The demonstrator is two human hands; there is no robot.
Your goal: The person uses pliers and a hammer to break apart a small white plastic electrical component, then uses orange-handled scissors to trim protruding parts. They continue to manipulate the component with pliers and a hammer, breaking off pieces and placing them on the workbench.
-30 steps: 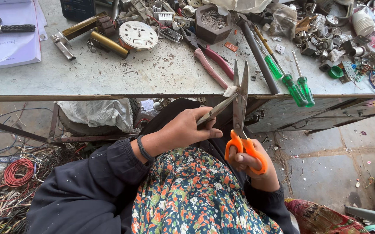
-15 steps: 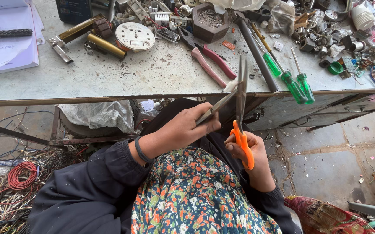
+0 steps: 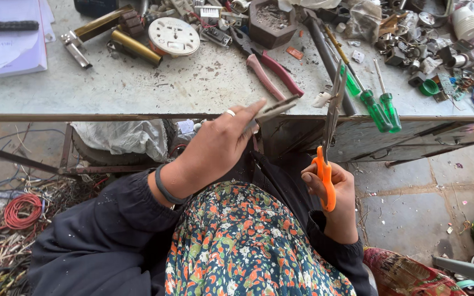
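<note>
My left hand (image 3: 217, 145) grips a thin flat metal strip (image 3: 276, 108) and holds it out toward the table edge. A ring sits on one finger and a dark band on the wrist. My right hand (image 3: 332, 192) is closed on orange-handled scissors (image 3: 329, 137), whose blades point up and are shut, just right of the strip's tip. Both hands hover below the front edge of the grey worktable (image 3: 138, 93), above my lap in a floral garment.
Pink-handled pliers (image 3: 272, 68), two green screwdrivers (image 3: 376, 107), a round white dial plate (image 3: 174, 35), brass tubes (image 3: 135, 46), a hexagonal pot (image 3: 272, 22) and scrap parts lie on the table. Papers (image 3: 7, 46) lie far left. Tangled wires (image 3: 12, 219) cover the floor at left.
The scissor blades have closed from open to shut. My left hand with the strip has risen slightly toward the table edge, and the right hand has turned the handles edge-on.
</note>
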